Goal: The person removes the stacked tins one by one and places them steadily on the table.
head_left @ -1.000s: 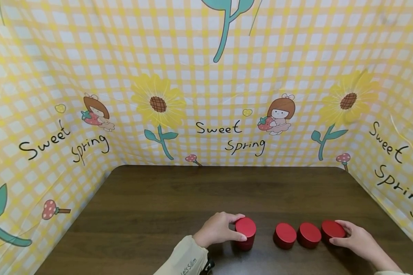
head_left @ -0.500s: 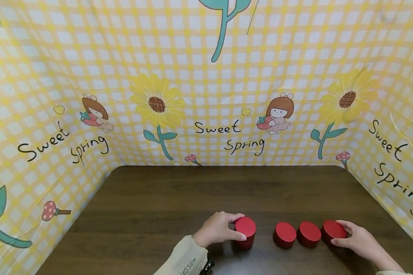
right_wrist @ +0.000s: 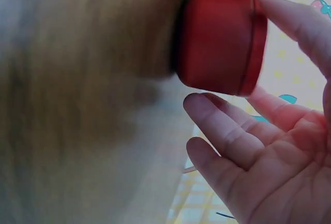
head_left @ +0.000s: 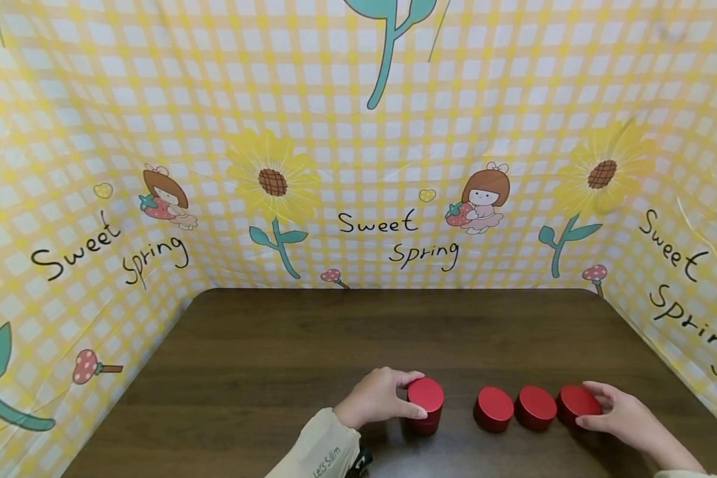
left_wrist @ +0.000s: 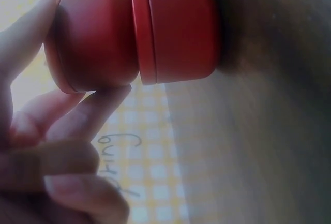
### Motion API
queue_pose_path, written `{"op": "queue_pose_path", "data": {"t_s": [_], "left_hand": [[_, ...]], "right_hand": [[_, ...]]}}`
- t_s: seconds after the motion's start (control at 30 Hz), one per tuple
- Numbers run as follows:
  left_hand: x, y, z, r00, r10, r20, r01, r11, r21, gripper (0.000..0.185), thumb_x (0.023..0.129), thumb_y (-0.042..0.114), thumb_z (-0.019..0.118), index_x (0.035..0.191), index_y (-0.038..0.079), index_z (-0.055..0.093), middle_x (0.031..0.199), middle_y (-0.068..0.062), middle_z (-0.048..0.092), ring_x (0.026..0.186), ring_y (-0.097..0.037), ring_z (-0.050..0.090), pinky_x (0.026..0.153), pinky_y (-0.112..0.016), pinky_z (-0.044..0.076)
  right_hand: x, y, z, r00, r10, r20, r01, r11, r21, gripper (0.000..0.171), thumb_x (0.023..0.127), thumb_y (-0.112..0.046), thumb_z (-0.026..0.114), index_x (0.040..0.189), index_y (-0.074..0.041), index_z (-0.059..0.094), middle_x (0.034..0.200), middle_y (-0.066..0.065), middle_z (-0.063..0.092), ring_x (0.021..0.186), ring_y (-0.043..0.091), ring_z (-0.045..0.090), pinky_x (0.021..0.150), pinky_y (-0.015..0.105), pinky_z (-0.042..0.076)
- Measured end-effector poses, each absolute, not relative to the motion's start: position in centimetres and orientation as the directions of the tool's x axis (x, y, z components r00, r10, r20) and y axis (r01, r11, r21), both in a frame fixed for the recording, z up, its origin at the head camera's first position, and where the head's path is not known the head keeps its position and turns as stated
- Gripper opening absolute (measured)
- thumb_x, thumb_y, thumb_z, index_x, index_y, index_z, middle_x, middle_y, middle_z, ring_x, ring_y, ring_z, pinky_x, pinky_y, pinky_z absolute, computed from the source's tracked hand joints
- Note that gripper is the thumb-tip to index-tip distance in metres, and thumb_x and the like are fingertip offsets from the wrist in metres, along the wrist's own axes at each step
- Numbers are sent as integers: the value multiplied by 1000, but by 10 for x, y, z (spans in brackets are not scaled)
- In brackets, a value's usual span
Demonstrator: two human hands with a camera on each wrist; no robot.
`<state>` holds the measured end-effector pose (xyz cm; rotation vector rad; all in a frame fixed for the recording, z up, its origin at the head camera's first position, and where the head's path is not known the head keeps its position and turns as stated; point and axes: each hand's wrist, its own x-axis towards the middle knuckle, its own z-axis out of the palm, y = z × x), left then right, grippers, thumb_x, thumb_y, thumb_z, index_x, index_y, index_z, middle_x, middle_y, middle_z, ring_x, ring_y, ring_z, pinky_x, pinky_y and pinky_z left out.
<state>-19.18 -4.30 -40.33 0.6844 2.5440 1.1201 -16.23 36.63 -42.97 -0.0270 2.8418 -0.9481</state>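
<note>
My left hand pinches a round red tin between thumb and fingers. That tin stands on top of a second red tin; in the left wrist view the upper tin tilts slightly against the lower tin's lid. On the right, my right hand holds another lidded red tin, thumb on the near side and fingers on the far side. Seen from the right wrist, this tin has its base at the tabletop, with the thumb at its lid edge and some fingers spread below.
Two more red tins, a left one and a right one, stand in a row between my hands. The dark wooden table reaches back to a yellow checked cloth that encloses its back and sides.
</note>
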Motion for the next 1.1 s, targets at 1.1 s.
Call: {"op": "queue_pose_path", "data": {"t_s": [1.1], "left_hand": [[-197,-50,-411,-828,555,-77,337,605,721,69,72,26,85,133,8,58,116,0,67,107,-10,59,91,-34,46]], "right_hand": [[-159,244,-401,-927,-247,282,-374,642,-669,58,74,-23,83,123,-1,61,110,16,67,98,30,65,66,27,49]]}}
